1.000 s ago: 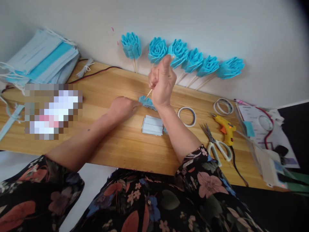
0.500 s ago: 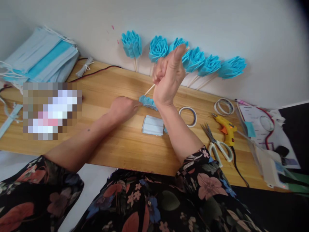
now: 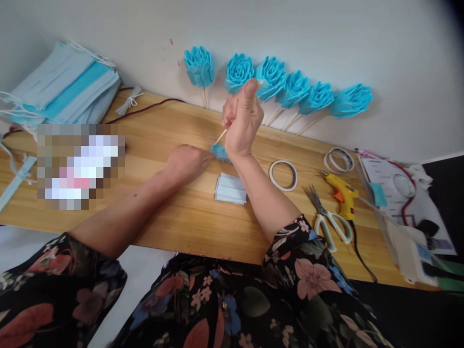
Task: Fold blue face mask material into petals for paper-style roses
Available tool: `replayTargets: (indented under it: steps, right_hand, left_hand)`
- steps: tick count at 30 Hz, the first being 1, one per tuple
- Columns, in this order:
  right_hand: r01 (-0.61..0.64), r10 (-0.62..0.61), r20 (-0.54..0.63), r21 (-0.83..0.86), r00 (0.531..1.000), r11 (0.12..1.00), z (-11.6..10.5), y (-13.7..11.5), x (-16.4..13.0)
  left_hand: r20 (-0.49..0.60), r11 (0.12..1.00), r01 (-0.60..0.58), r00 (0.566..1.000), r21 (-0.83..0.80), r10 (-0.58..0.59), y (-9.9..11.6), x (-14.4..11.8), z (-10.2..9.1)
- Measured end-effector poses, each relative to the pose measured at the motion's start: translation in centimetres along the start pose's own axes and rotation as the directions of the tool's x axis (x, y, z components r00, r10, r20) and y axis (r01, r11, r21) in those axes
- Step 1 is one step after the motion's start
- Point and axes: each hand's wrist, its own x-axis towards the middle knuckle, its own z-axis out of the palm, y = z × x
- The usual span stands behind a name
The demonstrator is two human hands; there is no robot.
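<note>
My right hand [image 3: 242, 122] is raised above the wooden table [image 3: 163, 140], closed around a thin wooden stick [image 3: 221, 137] that slants down to a small blue folded fabric piece [image 3: 219, 152]. My left hand [image 3: 186, 161] rests on the table with its fingertips pinching that blue piece. A stack of folded pale blue fabric [image 3: 231, 188] lies just in front of the hands. Several finished blue fabric roses on sticks [image 3: 271, 75] lean against the wall behind my right hand.
A pile of blue face masks [image 3: 61, 87] sits at the far left. To the right lie a tape roll [image 3: 283, 174], scissors [image 3: 328, 218], a yellow glue gun [image 3: 342, 193], more tape rings [image 3: 338, 160] and papers [image 3: 395, 191]. A red cable [image 3: 145, 108] runs along the back.
My right hand rose with the stick half a second ago and has come back down and slightly left. The left hand stays on the blue piece.
</note>
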Motion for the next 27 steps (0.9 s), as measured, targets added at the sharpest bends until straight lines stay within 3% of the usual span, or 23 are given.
replayTargets:
  steps: [3,6,9,11,14,17,22,27]
  right_hand:
    - [0.062,-0.036,-0.161,0.159,0.986,0.985,0.3,-0.1,0.0]
    - [0.090,-0.065,-0.127,0.202,0.990,0.975,0.5,0.3,-0.1]
    - [0.033,-0.025,-0.075,0.100,0.997,0.994,0.3,0.7,0.0]
    - [0.020,-0.014,-0.105,0.063,0.994,0.998,0.0,0.5,0.2]
    - [-0.026,0.038,-0.131,0.095,0.991,0.995,-0.6,0.2,0.5]
    - [-0.085,0.095,-0.085,0.109,0.992,0.990,-0.8,0.3,0.3]
    - [0.022,-0.005,-0.109,0.159,0.994,0.987,-0.7,0.4,-0.3]
    - [0.045,-0.035,-0.124,0.085,0.992,0.995,-1.4,0.7,0.6]
  left_hand:
    - [-0.024,1.000,-0.011,1.000,0.002,0.011,0.0,0.0,0.0]
    - [-0.049,1.000,-0.027,0.998,0.006,0.027,-0.1,-0.1,0.1]
    - [-0.048,1.000,-0.023,0.999,0.001,0.023,-0.1,-0.1,0.1]
    - [-0.044,1.000,-0.017,0.999,-0.013,0.016,-0.1,-0.1,0.2]
    - [-0.042,0.999,-0.020,0.999,-0.027,0.019,-0.1,-0.1,0.1]
    - [-0.032,1.000,-0.014,0.999,-0.014,0.013,-0.1,-0.2,0.1]
    - [-0.037,1.000,-0.021,0.999,-0.023,0.020,-0.1,-0.1,0.1]
    - [-0.016,1.000,-0.005,1.000,-0.011,0.005,-0.1,-0.1,0.0]
